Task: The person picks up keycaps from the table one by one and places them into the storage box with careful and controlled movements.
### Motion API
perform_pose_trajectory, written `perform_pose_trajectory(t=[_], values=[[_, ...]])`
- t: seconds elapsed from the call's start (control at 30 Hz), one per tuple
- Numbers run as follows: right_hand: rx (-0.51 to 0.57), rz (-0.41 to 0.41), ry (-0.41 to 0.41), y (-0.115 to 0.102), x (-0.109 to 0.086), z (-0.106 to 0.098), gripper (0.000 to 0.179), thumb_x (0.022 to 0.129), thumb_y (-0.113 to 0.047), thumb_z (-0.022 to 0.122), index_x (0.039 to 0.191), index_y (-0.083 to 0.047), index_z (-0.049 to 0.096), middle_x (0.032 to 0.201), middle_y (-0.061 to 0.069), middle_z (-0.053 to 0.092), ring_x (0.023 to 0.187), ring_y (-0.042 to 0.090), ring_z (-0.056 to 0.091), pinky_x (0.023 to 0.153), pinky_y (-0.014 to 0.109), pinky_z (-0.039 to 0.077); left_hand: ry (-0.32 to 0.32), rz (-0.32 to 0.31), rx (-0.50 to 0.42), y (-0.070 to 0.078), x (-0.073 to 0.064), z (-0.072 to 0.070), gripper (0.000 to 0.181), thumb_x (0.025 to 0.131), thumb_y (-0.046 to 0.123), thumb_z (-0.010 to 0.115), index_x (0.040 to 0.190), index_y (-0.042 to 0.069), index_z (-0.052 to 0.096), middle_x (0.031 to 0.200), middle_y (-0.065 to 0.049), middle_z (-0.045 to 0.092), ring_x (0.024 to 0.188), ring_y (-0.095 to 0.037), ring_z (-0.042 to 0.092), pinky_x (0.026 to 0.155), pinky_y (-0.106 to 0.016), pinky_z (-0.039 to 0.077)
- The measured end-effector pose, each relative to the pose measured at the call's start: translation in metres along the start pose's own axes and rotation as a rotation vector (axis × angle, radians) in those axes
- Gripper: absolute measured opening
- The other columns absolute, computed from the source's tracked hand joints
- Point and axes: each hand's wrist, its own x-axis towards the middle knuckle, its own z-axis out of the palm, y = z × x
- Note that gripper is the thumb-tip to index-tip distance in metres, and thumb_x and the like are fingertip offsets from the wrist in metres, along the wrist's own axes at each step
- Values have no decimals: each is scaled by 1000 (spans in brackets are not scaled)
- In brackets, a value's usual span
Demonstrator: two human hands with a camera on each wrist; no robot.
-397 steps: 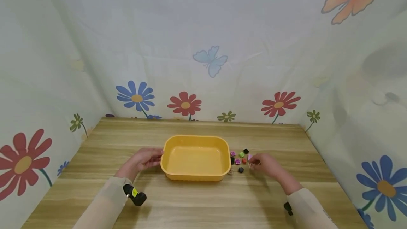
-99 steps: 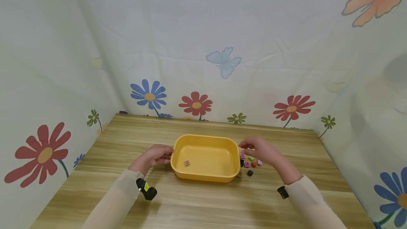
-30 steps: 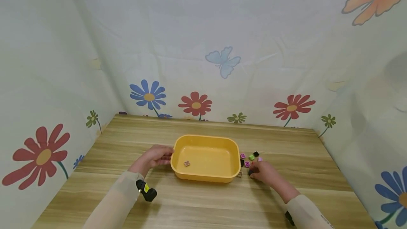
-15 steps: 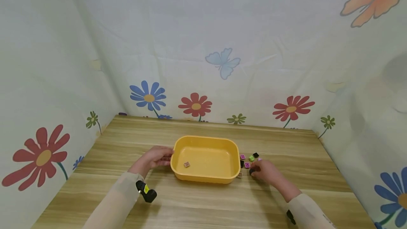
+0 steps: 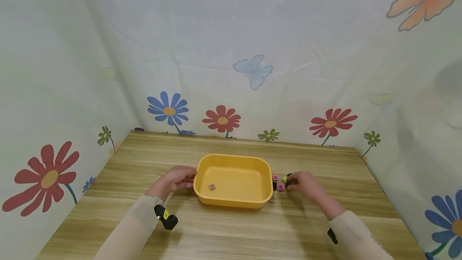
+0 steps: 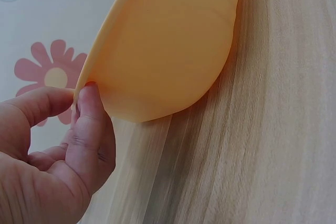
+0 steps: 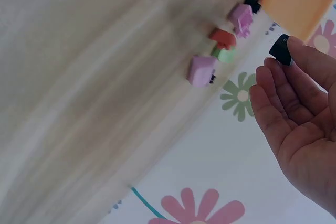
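Note:
My left hand pinches the left rim of a yellow plastic basin; in the left wrist view, the thumb and fingers stand on either side of that rim. A single tan patterned square piece lies inside the basin. Beyond its right side my right hand pinches a small black keycap between thumb and fingers, above the table. Loose small pieces like keycaps lie near that hand: two magenta ones, a green one, a black one, and a tan one.
The basin stands on a wood-grain table. White cloth with printed flowers and butterflies encloses the back and sides. A red piece and a pale pink piece show in the right wrist view.
Over the last second my right hand has raised the black keycap from the near side of the pile and shifted slightly away from me. My left hand and the basin have stayed put.

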Motion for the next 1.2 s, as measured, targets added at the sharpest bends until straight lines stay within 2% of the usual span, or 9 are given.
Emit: perform_pose_trajectory(t=[0.17, 0.3, 0.5, 0.77, 1.2], values=[[7, -9, 3, -6, 2, -14, 16, 90, -1, 73, 105, 5, 74, 92, 12, 74, 82, 17, 65, 73, 36, 62, 1, 0, 5, 0, 0, 0, 48, 104, 14, 56, 144, -11, 48, 98, -7, 70, 80, -11, 66, 69, -21, 63], [-14, -33, 12, -9, 3, -23, 15, 90, -3, 73, 104, 5, 74, 92, 13, 74, 82, 18, 66, 72, 36, 61, -2, 4, 5, 0, 0, 0, 49, 103, 14, 56, 145, -11, 47, 97, -6, 70, 79, -11, 66, 69, -20, 63], [-28, -26, 25, -10, 4, -38, 18, 93, -7, 71, 107, 4, 72, 93, 13, 74, 83, 20, 66, 70, 37, 59, 0, 5, 2, -2, 3, 0, 49, 103, 13, 57, 144, -11, 48, 93, -4, 69, 76, -10, 65, 67, -19, 62], [5, -61, 41, -13, 5, -59, 23, 95, -5, 68, 112, 10, 70, 100, 22, 74, 89, 30, 70, 75, 42, 61, -10, 16, -9, -2, 3, -1, 48, 103, 12, 56, 143, -13, 48, 89, -2, 69, 75, -9, 65, 66, -18, 62], [20, -32, 49, -25, 13, -77, 24, 98, -11, 67, 115, 6, 71, 102, 20, 74, 94, 29, 71, 80, 44, 62, -4, 8, -7, -2, 3, -1, 48, 103, 13, 57, 144, -11, 49, 87, -1, 68, 73, -8, 64, 65, -19, 62]])
